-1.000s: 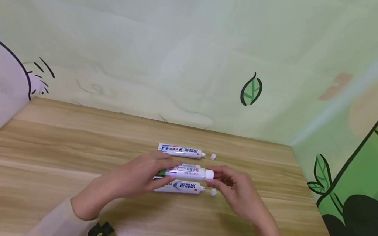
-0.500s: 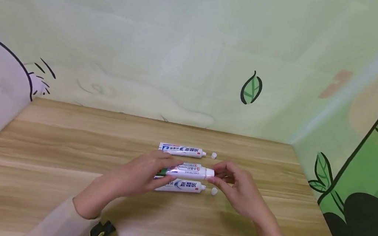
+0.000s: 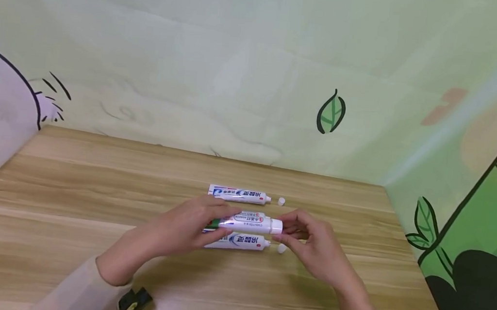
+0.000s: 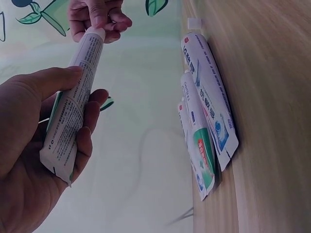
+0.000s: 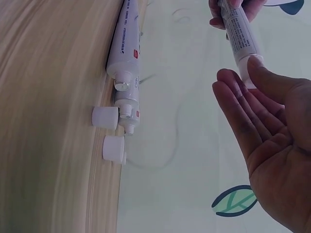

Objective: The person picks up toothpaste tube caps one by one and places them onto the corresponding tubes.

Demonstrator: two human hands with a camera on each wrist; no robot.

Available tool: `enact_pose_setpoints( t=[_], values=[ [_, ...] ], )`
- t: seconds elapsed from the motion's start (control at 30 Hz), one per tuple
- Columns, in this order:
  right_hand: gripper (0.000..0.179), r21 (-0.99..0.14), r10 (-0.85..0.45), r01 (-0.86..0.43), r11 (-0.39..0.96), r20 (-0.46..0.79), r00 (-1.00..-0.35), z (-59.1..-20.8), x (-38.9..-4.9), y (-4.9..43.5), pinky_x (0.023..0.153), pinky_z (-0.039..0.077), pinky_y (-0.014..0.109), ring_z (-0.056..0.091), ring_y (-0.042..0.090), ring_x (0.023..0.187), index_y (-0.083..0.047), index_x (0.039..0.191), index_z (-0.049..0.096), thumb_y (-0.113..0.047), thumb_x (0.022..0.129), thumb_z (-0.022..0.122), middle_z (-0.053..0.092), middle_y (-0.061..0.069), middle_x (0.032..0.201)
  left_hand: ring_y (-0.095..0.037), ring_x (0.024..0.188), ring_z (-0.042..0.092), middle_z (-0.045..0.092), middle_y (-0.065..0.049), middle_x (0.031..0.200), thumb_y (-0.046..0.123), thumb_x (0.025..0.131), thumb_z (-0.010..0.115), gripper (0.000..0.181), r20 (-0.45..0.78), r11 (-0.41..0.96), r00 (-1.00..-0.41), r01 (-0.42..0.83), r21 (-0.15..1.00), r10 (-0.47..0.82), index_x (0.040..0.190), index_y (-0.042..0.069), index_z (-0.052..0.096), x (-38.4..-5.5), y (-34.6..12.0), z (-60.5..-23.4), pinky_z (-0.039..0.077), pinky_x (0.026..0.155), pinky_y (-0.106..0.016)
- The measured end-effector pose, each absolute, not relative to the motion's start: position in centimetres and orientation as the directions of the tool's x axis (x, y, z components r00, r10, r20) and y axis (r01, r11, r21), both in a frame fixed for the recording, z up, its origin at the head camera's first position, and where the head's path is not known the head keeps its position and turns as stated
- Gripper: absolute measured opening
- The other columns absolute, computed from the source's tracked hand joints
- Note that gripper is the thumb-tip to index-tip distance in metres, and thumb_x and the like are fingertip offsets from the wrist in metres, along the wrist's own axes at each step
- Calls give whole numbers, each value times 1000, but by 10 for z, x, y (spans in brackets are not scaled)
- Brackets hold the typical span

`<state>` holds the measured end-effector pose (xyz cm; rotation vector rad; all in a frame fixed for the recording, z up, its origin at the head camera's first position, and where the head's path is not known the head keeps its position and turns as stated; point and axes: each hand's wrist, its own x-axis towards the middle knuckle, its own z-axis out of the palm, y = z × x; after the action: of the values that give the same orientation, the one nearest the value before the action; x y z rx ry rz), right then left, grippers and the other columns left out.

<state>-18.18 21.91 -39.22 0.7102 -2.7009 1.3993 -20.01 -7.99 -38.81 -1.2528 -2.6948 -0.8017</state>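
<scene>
My left hand grips a white and green toothpaste tube above the table, thumb on one side and fingers on the other. At the tube's right end, my right hand pinches its white screw cap between thumb and fingers. The cap sits on the tube's end. Below lie uncapped toothpaste tubes: a blue and white far tube, a blue and white near tube, and a green and white middle tube, which the held one mostly hides in the head view.
A loose cap lies by the far tube's nozzle and another loose cap by the near one's. In the right wrist view, part of a third shows behind these. The wooden table meets a green printed wall at the back.
My right fingers have shifted slightly around the cap. Both hands and the held tube stay nearly in place; the head view has tilted a little.
</scene>
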Motion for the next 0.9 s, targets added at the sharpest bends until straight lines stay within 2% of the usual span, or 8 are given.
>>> enact_pose_setpoints(
  t=[0.17,0.43,0.63,0.9],
  values=[
    [21,-776,-398,-389,497,194,-897,-390,-182,219,74,61,28,74,17,83,-8,113,71,-12,93,77,78,5,99,-23,115,66,71,-9,128,24,102,66,43,260,537,-672,723,435,693,141,7,64,-200,-80,-387,56,99,-45],
    [18,-794,-412,-372,480,171,-895,-389,-182,220,74,62,29,74,8,83,-8,114,72,-14,97,72,79,6,101,-25,117,66,71,-10,130,24,101,67,44,252,541,-677,716,441,692,142,7,63,-200,-80,-386,55,101,-45],
    [17,-796,-433,-393,460,185,-882,-391,-183,222,75,63,32,77,17,85,-6,114,71,-13,99,69,78,8,103,-24,116,66,71,-9,129,24,102,67,43,258,541,-674,721,434,692,141,8,64,-200,-80,-385,55,100,-45],
    [16,-808,-456,-387,445,168,-874,-393,-183,223,77,63,37,76,16,84,-4,114,71,-11,102,65,78,9,101,-24,116,66,71,-10,129,23,101,68,43,259,540,-671,724,429,695,140,7,64,-199,-80,-386,55,100,-45]
  ],
)
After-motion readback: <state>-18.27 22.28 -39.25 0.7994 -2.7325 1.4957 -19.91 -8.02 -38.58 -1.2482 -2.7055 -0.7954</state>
